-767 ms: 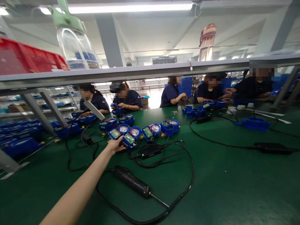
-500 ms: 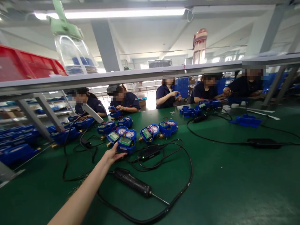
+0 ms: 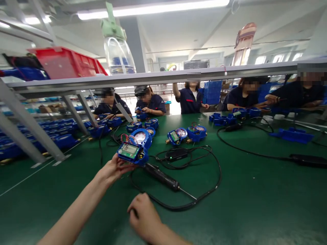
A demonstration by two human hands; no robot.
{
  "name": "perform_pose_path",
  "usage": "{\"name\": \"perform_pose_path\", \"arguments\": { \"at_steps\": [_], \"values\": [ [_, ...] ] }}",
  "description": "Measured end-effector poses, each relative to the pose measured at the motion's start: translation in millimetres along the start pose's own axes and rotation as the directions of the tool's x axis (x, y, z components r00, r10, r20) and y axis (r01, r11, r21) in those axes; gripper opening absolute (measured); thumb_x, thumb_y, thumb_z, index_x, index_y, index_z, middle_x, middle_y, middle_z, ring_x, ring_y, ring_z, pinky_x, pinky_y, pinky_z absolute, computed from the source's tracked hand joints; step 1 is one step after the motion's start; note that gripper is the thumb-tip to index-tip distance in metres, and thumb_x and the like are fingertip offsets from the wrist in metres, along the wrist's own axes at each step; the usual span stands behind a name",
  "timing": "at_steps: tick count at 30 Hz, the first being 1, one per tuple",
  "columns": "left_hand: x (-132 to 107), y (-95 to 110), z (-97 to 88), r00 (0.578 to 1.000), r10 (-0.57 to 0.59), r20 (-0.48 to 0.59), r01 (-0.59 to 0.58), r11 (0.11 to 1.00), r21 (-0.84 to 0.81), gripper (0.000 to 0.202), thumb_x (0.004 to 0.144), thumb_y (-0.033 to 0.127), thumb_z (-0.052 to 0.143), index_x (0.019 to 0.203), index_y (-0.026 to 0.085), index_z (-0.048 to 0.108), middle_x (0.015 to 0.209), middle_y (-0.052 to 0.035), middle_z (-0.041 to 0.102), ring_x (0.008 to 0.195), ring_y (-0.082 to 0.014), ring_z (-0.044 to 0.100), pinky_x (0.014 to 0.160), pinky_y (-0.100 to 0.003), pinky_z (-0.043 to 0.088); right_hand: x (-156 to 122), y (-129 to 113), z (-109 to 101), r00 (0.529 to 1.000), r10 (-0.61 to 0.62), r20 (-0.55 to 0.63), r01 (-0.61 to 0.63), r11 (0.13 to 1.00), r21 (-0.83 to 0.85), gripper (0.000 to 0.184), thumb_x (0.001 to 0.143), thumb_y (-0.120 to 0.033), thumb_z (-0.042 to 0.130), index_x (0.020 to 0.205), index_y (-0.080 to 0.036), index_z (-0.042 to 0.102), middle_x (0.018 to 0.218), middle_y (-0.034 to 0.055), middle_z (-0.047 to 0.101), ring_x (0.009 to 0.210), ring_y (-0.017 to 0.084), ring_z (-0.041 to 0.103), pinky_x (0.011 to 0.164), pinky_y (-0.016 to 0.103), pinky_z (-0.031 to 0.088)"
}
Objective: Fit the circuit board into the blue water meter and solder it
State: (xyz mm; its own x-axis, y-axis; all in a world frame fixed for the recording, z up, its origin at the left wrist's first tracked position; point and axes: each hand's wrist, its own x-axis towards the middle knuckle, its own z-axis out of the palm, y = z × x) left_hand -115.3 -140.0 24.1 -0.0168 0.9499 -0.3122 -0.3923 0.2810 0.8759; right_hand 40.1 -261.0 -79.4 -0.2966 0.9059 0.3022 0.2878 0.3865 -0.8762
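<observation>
My left hand (image 3: pixel 113 170) grips a blue water meter (image 3: pixel 129 150) by its near edge, fingers underneath and thumb at the side, and holds it tilted above the table. Its circuit board with a small display, thin red wires and a round dial face me. My right hand (image 3: pixel 144 216) is at the lower middle, its fingers curled in; nothing shows in it. Between the hands and the other meters lies a black electric screwdriver (image 3: pixel 163 177), its bit pointing right, with its cable looped around it. Beyond the cable stand two more water meters (image 3: pixel 176 136) with open boards.
A black power box (image 3: pixel 176 154) with a green light sits by the cable loop. Many blue meters (image 3: pixel 58 136) stand in rows at left. A shelf (image 3: pixel 158 77) carrying bottles and a red bin (image 3: pixel 63 63) spans above. Several co-workers (image 3: pixel 191 98) sit or stand across the table.
My left hand has lifted one water meter from the group and brought it closer. My right hand has come into view from below. The camera has turned left. A co-worker opposite has raised an arm.
</observation>
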Motion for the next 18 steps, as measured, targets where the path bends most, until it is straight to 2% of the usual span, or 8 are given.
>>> {"name": "perform_pose_path", "arguments": {
  "at_steps": [2,5,7,10,12,14,16,18],
  "values": [
    [-36.4,-7.9,-30.3,1.000,-0.003,0.003,0.003,1.000,0.018,0.039,0.090,0.048,0.065,0.111,0.015,0.064,0.095,-0.0085,0.074,0.074,-0.0235,0.072,0.074,-0.044,0.061,5.1,9.2,-20.0,0.988,0.072,-0.134,-0.069,0.997,0.030,0.003,0.089,-0.017,0.062,0.089,-0.016,0.065,0.098,0.0053,0.063,0.103,0.023,0.057,0.096,0.046,0.046],
    [-91.8,-31.6,-70.2,0.999,-0.044,0.028,0.043,0.998,0.038,0.056,0.062,0.052,0.089,0.100,0.017,0.068,0.084,-0.0083,0.077,0.069,-0.0304,0.073,0.073,-0.047,0.061,10.5,13.4,-46.6,0.958,0.163,-0.236,-0.131,0.981,0.145,0.023,0.098,-0.035,0.056,0.106,-0.015,0.063,0.108,0.0066,0.064,0.100,0.020,0.062,0.091,0.041,0.052],
    [-122.7,-48.8,-89.0,0.993,-0.095,0.067,0.092,0.995,0.048,0.070,0.049,0.060,0.091,0.100,0.016,0.070,0.075,-0.0074,0.077,0.068,-0.0306,0.073,0.074,-0.046,0.061,13.4,7.9,-56.1,0.946,0.207,-0.251,-0.150,0.962,0.228,0.031,0.100,-0.041,0.053,0.115,-0.014,0.061,0.114,0.0079,0.063,0.100,0.021,0.063,0.087,0.039,0.055],
    [-151.1,-64.5,-104.3,0.973,-0.198,0.122,0.187,0.978,0.092,0.078,0.050,0.070,0.085,0.103,0.016,0.072,0.077,-0.0093,0.078,0.070,-0.0304,0.074,0.070,-0.043,0.062,19.6,-11.3,-61.2,0.956,0.222,-0.194,-0.157,0.940,0.302,0.037,0.100,-0.044,0.051,0.117,-0.013,0.062,0.119,0.0095,0.063,0.110,0.024,0.063,0.094,0.044,0.053],
    [-155.7,-64.9,-107.7,0.949,-0.265,0.171,0.240,0.959,0.153,0.073,0.057,0.068,0.083,0.105,0.015,0.073,0.082,-0.0128,0.079,0.070,-0.0311,0.075,0.062,-0.038,0.061,25.3,-27.7,-63.5,0.974,0.204,-0.102,-0.161,0.932,0.324,0.039,0.100,-0.046,0.051,0.112,-0.012,0.066,0.120,0.0090,0.065,0.120,0.026,0.059,0.106,0.049,0.045],
    [-148.8,-58.1,-107.8,0.919,-0.322,0.227,0.271,0.935,0.227,0.066,0.064,0.061,0.083,0.108,0.013,0.073,0.082,-0.0161,0.079,0.066,-0.0325,0.075,0.052,-0.034,0.058,29.3,-42.6,-67.5,0.980,0.197,0.032,-0.196,0.918,0.344,0.045,0.099,-0.050,0.049,0.107,-0.012,0.071,0.117,0.0078,0.069,0.121,0.025,0.059,0.111,0.047,0.040],
    [-132.1,-47.6,-105.0,0.893,-0.371,0.256,0.294,0.910,0.291,0.058,0.069,0.053,0.083,0.108,0.011,0.073,0.077,-0.0180,0.078,0.058,-0.0348,0.074,0.045,-0.035,0.055,26.6,-53.1,-73.1,0.959,0.229,0.169,-0.277,0.891,0.361,0.053,0.096,-0.058,0.049,0.103,-0.012,0.075,0.106,0.0080,0.074,0.111,0.025,0.066,0.106,0.045,0.045],
    [-109.0,-37.2,-98.5,0.888,-0.398,0.232,0.315,0.892,0.326,0.048,0.072,0.048,0.082,0.100,0.009,0.075,0.069,-0.0194,0.077,0.050,-0.0376,0.071,0.039,-0.039,0.053,13.5,-58.7,-77.5,0.926,0.296,0.235,-0.367,0.855,0.366,0.061,0.091,-0.067,0.050,0.100,-0.012,0.076,0.094,0.0085,0.076,0.101,0.026,0.070,0.101,0.046,0.049]
  ]
}}
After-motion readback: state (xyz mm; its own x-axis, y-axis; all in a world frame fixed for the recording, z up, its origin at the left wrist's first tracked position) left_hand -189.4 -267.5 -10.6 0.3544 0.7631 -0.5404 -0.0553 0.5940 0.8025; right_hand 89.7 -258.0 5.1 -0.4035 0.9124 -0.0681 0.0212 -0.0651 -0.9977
